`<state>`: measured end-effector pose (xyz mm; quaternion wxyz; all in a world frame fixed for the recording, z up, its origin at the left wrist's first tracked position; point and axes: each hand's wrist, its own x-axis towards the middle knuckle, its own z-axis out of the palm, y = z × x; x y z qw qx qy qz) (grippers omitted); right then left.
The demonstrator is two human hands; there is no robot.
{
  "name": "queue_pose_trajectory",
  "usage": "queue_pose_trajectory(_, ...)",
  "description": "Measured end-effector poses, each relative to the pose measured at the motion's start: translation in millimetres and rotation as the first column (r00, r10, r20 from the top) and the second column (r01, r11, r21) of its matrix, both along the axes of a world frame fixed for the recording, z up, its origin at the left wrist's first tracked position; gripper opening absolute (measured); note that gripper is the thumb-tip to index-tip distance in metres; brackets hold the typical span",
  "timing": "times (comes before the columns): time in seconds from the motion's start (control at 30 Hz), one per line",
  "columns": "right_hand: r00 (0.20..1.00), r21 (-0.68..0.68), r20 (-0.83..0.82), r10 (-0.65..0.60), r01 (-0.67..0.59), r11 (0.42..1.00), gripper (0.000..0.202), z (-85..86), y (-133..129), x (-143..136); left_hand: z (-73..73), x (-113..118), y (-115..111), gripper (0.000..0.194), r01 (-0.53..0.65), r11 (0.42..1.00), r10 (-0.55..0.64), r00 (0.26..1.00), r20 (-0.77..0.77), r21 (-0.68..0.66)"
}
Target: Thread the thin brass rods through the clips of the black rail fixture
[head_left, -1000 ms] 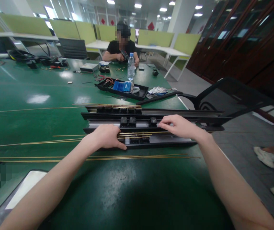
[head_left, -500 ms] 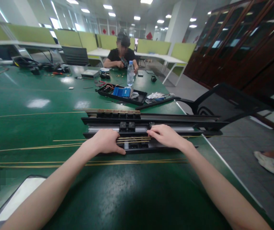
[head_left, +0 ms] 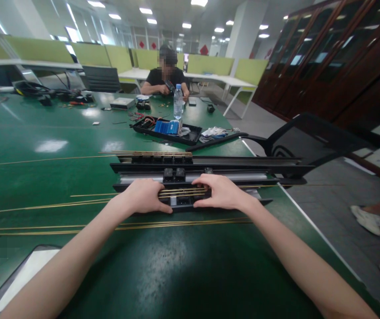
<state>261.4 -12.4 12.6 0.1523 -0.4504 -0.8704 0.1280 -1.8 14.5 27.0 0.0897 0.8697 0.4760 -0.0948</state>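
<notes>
The front black rail point(head_left: 185, 208), a long channel, lies crosswise on the green table before me. Thin brass-coloured rods point(head_left: 183, 192) run along its top, with small dark blocks point(head_left: 184, 200) beneath them. At its left part my left hand point(head_left: 145, 196) clasps the rail, thumb on the near edge and fingers over the far side. My right hand point(head_left: 222, 191) straddles the same rail further right, thumb at the near edge and curled fingers at the far one. Right behind lies a second black rail point(head_left: 150, 177) with a pair of black blocks point(head_left: 174, 174).
More rods point(head_left: 176, 224) lie on the near tabletop. Beyond the rails stand a black tray point(head_left: 190, 138) with a blue box point(head_left: 167, 127) and a water bottle point(head_left: 178, 103). A person point(head_left: 166, 77) sits opposite. A mesh chair point(head_left: 312, 137) stands at the right edge.
My right hand has moved from a block on the second rail down and left onto the front rail, its fingers now spanning it. My left hand keeps its hold.
</notes>
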Motion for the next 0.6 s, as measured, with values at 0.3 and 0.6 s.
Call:
queue_pose_trajectory(0.3,1.0,-0.003,-0.006,-0.004,0.004,1.0,0.038,-7.7,3,0,16.6,5,-13,0.069,-0.058,0.996,0.06,0.998,-0.026,0.07)
queue_pose_trajectory(0.6,1.0,-0.005,0.004,-0.005,0.005,1.0,0.037,-8.4,8,1,-1.7,19,-1,0.071,0.124,0.983,-0.156,0.955,0.251,0.137)
